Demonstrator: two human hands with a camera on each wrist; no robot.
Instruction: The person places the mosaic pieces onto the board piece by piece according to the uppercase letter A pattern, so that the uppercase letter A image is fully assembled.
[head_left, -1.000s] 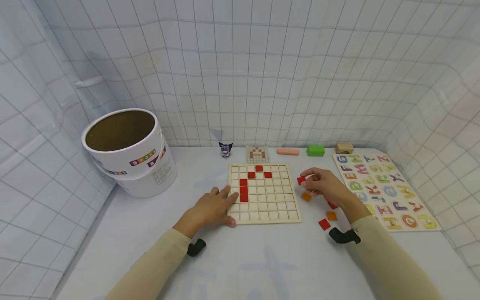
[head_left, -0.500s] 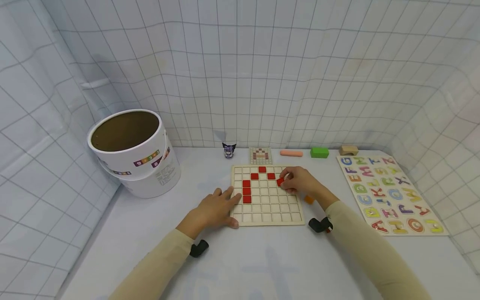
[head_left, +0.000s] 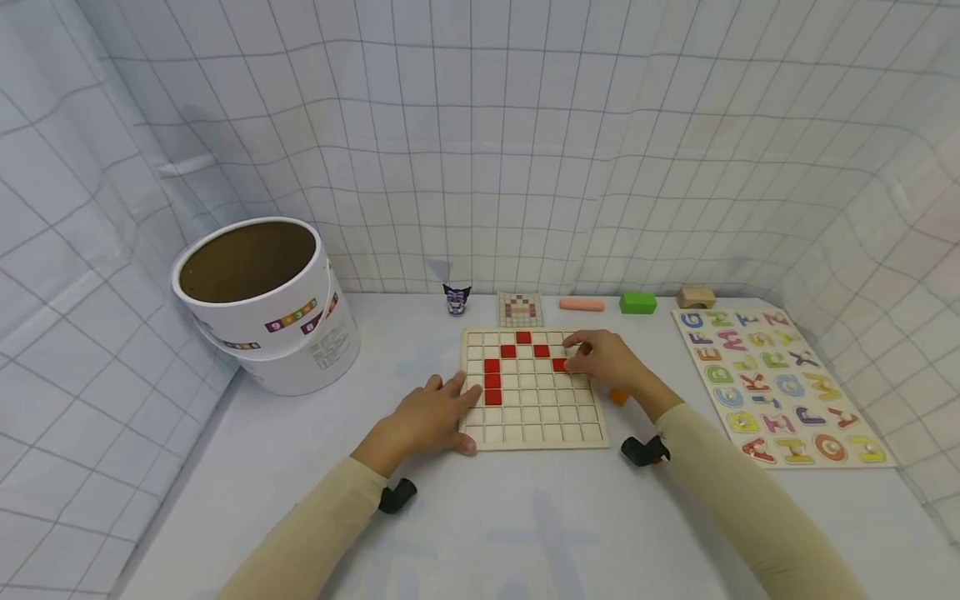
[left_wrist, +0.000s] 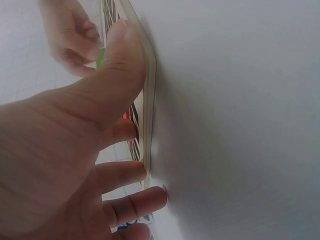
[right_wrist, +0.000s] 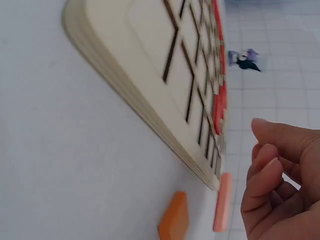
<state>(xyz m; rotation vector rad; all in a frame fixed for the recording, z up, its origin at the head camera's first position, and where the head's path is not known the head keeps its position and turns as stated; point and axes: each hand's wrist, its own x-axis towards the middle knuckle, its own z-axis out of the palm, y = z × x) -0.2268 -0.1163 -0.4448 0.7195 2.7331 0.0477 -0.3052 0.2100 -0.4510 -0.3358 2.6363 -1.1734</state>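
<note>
A wooden grid board (head_left: 534, 423) lies flat on the table with several red tiles in its cells. My left hand (head_left: 429, 417) rests at the board's left edge, fingers spread; in the left wrist view the left hand's thumb (left_wrist: 125, 60) lies against the rim. Over the board's right side is my right hand (head_left: 609, 363), its fingers beside a red tile (head_left: 559, 365) that sits in a cell. Seen from the right wrist, the right hand (right_wrist: 280, 185) has loosely bent fingers with nothing visible between them. Whether a fingertip still touches that tile is unclear.
An orange tile (head_left: 618, 397) lies right of the board. Behind stand a small pattern card (head_left: 520, 310), a purple-black figurine (head_left: 456, 300), an orange stick (head_left: 582, 305), a green block (head_left: 637, 302) and a wooden block (head_left: 696, 298). A white bucket (head_left: 300, 342) and an alphabet board (head_left: 757, 362) flank them.
My right hand has carried a red tile leftward from the table onto the board, and its fingers have parted from the tile in the cell. The left hand has stayed at the board's edge.
</note>
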